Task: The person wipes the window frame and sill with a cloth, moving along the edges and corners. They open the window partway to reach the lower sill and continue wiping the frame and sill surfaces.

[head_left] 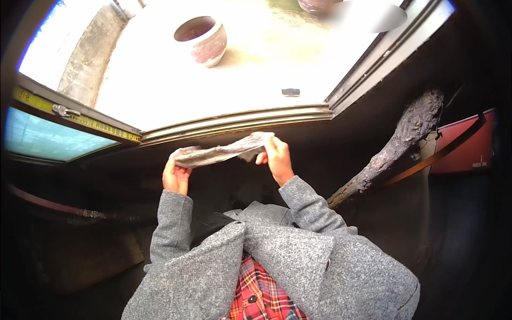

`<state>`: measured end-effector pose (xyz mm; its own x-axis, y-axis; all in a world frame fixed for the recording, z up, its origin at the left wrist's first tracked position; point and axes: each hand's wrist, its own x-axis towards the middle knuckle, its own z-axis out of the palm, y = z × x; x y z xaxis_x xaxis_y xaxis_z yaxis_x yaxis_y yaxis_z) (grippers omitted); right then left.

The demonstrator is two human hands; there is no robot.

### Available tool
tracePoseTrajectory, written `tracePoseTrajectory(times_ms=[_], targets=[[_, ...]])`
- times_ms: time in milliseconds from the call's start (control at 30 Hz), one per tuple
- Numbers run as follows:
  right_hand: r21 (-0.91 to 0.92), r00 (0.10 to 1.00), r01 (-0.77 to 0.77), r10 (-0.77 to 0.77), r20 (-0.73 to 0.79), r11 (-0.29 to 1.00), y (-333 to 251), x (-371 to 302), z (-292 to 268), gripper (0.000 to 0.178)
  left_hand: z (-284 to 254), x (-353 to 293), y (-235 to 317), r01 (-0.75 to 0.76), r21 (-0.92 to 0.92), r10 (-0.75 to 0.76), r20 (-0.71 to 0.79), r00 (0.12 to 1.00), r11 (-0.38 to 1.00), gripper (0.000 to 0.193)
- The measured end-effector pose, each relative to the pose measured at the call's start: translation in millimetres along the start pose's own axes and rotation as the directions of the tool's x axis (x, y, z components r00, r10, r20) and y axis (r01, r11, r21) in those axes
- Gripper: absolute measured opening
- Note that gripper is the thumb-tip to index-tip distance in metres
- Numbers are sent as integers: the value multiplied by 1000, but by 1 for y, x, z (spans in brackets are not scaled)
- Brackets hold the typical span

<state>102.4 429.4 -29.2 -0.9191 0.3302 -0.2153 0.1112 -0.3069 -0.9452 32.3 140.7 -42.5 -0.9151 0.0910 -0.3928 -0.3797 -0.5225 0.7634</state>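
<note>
A greyish-white cloth (pixel 221 153) is stretched lengthwise between my two hands, just in front of the window sill. My left hand (pixel 176 175) grips its left end, with the fingers closed around it. At the other end, slightly higher, my right hand (pixel 277 159) pinches the cloth between thumb and fingers. A small loose fold hangs below the cloth beside my right hand. Beyond my hands runs the metal window track (pixel 237 120), apart from the cloth.
Outside the open window a round clay pot (pixel 208 48) stands on a bright ledge, near a small dark block (pixel 290 92). A yellow measuring strip (pixel 101 127) and a latch (pixel 66 111) sit on the left sash. To my right leans a rough tree branch (pixel 394 144), before a red panel (pixel 461 144).
</note>
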Motion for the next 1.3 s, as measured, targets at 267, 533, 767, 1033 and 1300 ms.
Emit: tracePoseTrajectory(times_ms=[267,533,767,1033,1300], targets=[[-581,754,275,-547,-364,766,-5,1,-87,36,117,-1,-62,230,157,-270,316,910,960,37],[-883,792,-292,-425,-438,367,-4,51,-137,36,188,19,-129,310,345,-428,354,831,886,30],[-913,826,-355,-390,-408,203,-3,72,-143,27,198,34,-137,325,392,-466,346,815,860,29],[-861,818,-241,-384,-428,447,-1,86,-159,29,196,43,-144,373,392,-507,330,796,841,29],[-852,811,-170,-421,-407,496,22,83,-135,29,175,43,-128,381,366,-501,329,800,849,29]])
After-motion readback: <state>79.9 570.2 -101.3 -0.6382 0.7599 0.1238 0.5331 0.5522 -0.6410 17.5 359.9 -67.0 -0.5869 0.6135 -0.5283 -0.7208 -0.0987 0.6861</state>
